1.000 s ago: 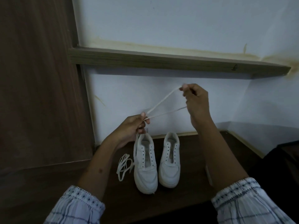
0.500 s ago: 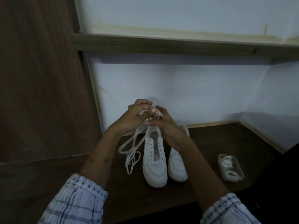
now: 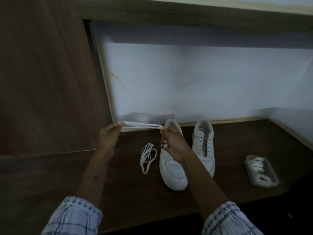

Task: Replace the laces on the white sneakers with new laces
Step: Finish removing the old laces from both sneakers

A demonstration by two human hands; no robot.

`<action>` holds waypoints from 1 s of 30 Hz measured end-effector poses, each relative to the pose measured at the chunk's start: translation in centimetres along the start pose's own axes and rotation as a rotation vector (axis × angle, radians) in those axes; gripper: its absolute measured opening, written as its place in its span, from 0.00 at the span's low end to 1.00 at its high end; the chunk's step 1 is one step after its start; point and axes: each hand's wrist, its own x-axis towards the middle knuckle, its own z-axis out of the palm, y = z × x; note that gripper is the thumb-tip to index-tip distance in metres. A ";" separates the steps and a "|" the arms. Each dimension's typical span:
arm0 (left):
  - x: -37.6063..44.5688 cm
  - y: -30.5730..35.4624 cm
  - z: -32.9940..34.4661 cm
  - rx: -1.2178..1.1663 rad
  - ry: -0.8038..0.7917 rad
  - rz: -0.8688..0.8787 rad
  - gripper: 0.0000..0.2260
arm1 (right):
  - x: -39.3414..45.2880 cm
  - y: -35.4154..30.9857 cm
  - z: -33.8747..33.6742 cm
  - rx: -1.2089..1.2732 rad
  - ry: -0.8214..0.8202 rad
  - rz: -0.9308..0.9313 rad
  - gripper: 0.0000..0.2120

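Two white sneakers stand toe toward me on the dark wooden surface, both without laces: the left sneaker [image 3: 173,172] and the right sneaker [image 3: 204,146]. A folded white lace [image 3: 142,126] is stretched level between my hands above the surface. My left hand [image 3: 110,135] pinches its left end. My right hand [image 3: 170,141] grips its right end, in front of the left sneaker's heel. Another loose white lace [image 3: 147,156] lies coiled on the surface left of the left sneaker.
A clear plastic box [image 3: 260,170] holding white laces lies at the right. A flat clear packet [image 3: 152,118] leans against the white wall behind the sneakers. A wooden shelf [image 3: 186,12] juts out overhead, and a brown wooden panel [image 3: 47,73] closes the left side.
My hands were together at the lace half a second ago; now they have drawn apart sideways, stretching the folded lace flat. The view has tilted further down.
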 end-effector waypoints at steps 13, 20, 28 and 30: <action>1.2 -6.2 2.2 0.783 -0.432 0.204 0.19 | 2.8 8.3 1.6 -0.936 0.178 -0.031 0.15; -1.0 -8.8 3.0 0.576 -0.479 0.299 0.10 | 2.9 11.0 2.6 -0.858 0.098 -0.040 0.11; -6.7 -9.6 -4.0 0.314 -0.425 0.009 0.09 | -3.6 14.6 4.4 -0.244 0.120 0.015 0.12; -8.5 -9.4 -6.5 0.190 -0.432 -0.074 0.07 | -6.6 15.1 5.3 -0.136 0.072 0.036 0.10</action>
